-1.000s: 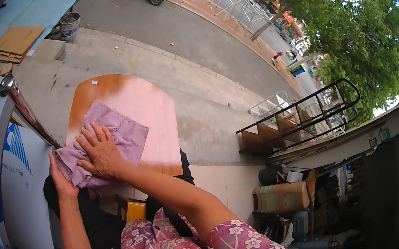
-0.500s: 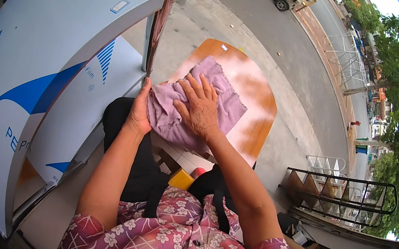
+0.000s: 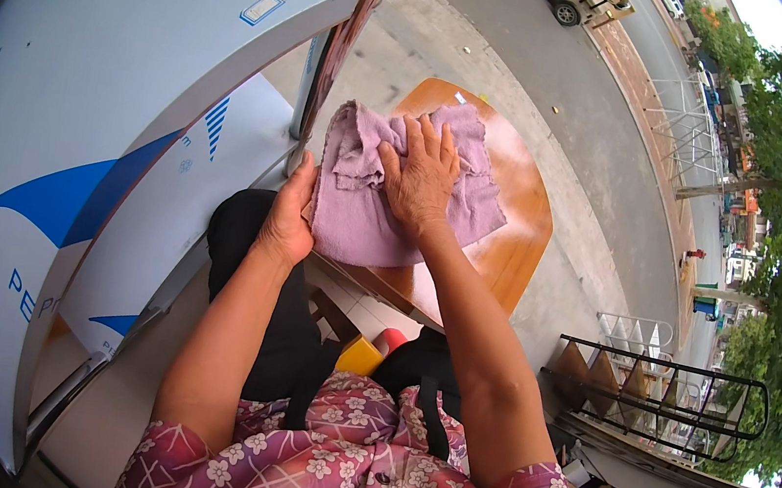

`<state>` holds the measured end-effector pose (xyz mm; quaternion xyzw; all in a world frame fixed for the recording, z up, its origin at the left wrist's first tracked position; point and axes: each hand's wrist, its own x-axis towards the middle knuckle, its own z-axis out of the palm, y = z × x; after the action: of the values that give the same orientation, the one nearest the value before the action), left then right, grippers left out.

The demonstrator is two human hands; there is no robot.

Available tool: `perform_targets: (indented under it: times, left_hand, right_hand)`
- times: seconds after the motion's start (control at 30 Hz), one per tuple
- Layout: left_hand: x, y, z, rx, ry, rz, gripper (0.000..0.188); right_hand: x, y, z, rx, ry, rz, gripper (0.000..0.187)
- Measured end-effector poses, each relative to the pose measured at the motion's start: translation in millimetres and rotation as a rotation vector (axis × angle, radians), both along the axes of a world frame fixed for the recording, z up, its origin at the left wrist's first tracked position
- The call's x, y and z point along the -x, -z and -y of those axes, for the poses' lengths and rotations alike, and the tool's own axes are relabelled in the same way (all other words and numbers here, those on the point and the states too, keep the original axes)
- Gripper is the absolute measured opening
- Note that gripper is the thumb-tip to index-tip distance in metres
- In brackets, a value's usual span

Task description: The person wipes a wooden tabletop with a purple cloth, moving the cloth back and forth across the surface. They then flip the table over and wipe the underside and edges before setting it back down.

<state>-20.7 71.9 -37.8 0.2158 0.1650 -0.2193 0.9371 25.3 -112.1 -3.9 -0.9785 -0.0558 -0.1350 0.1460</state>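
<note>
**More Brown Wood Peeks Out Around Your Cloth (image 3: 373, 227)**

You have the purple cloth on the wooden board (image 3: 521, 220). It covers the left and middle parts of the board, with a crumpled fold near the far left. Your right hand (image 3: 425, 174) lies on top of the cloth, over the middle of the board. Its fingers are spread out and it is not closed around anything. Your left hand (image 3: 291, 216) is by the left edge of the board, right at the side of the cloth. Some of its fingers are hidden, so I cannot tell if it grips the board, the cloth or both.

Here is what has changed. A second ago, a pale haze (image 3: 510, 149) lay over most of the board. Now a wide brown strip shows along the right side of the board. Half a second ago, the cloth was bunched up closer to you. Now its near part looks smoother, and the folds are up by your right hand.

That seems to mean the rubbing is working, since the brown part has grown. But the work does not look done. Pale bits are left at the far side of the board and at its near edge. I cannot see the wood under the cloth.

Left of the board stands a big pale panel (image 3: 175, 8) with blue shapes. A black rack (image 3: 657, 398) is off to the right of the board.
</note>
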Motion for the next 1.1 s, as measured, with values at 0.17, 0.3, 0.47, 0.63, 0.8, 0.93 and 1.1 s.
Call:
perform_targets:
  times: [0.17, 0.3, 0.47, 0.63, 0.8, 0.93, 1.1]
  left_hand:
    - [1, -6, 2, 0.052, -0.026, 0.016, 0.069]
    - [2, -4, -4, -0.059, 0.024, 0.029, 0.079]
    - [3, -11, 4, -0.003, 0.008, 0.060, 0.071]
    - [11, -10, 1, -0.031, 0.007, 0.081, 0.065]
    - [24, -3, -7, -0.049, -0.012, 0.069, 0.063]
    - [28, -4, -6, -0.169, -0.009, 0.132, 0.057]
    - [45, -23, -20, -1.037, -0.042, 0.430, 0.037]
  right_hand:
    - [15, -4, -1, -0.055, -0.305, -0.060, 0.060]
    - [-4, 0, 9, -0.008, 0.045, -0.010, 0.061]
    - [23, 1, 2, 0.013, -0.153, 0.000, 0.058]
    - [16, -4, 7, -0.015, 0.007, -0.009, 0.059]
    - [33, -2, -14, 0.011, -0.200, -0.010, 0.057]
    - [12, 1, -1, -0.003, -0.045, 0.046, 0.056]
    - [18, 3, -4, 0.022, -0.060, 0.020, 0.057]
